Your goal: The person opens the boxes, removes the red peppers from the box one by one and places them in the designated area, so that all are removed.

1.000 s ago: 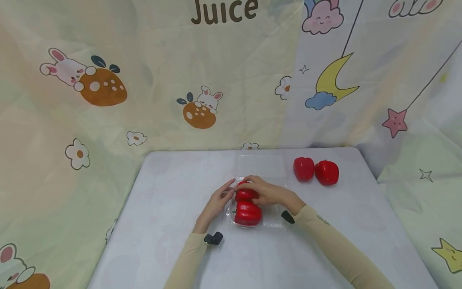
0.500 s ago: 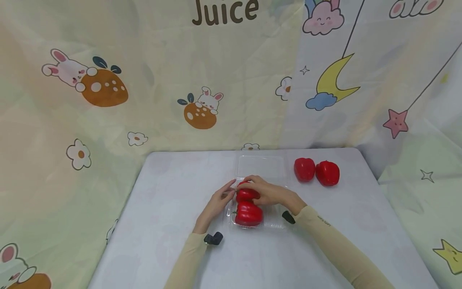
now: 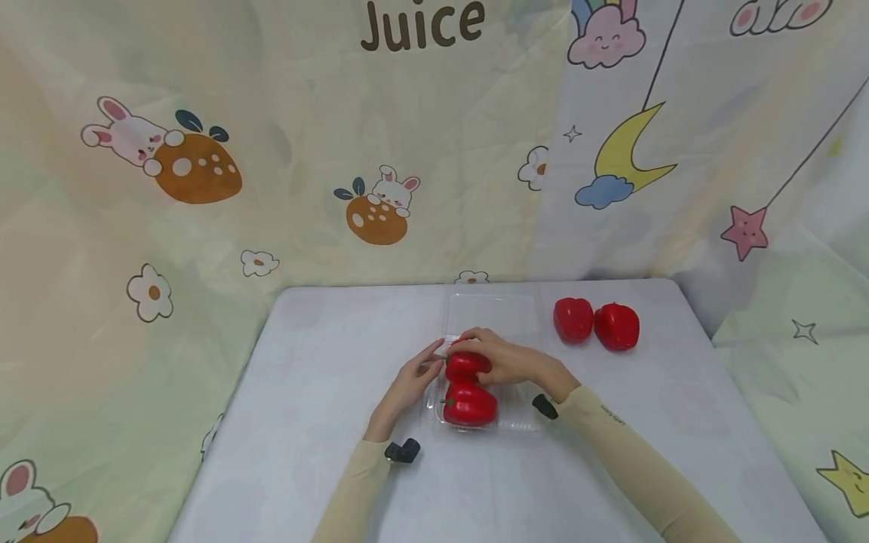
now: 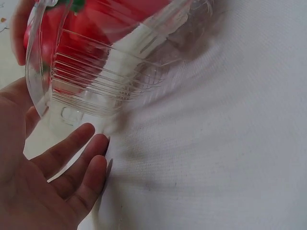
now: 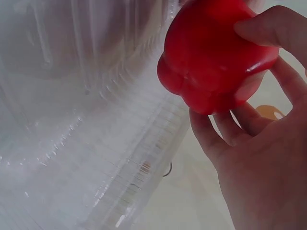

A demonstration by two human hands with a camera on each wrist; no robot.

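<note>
My right hand grips a red bell pepper over the left half of a clear plastic clamshell box. In the right wrist view, thumb and fingers curl round that pepper, its lobed end showing. In front of it, another red bell pepper with a green stem lies on its side in the box. My left hand is at the box's left wall. The left wrist view shows its fingers spread, loosely bent, beside the ribbed wall; whether they touch the pepper is hard to tell.
Two more red bell peppers stand side by side at the back right of the white table: one on the left, one on the right. The box's lid lies folded back toward the wall. Behind hangs a printed cloth.
The held pepper has turned or shifted slightly to the right with my right hand, and the front pepper is now a little tilted. My left hand stays at the box's side.
</note>
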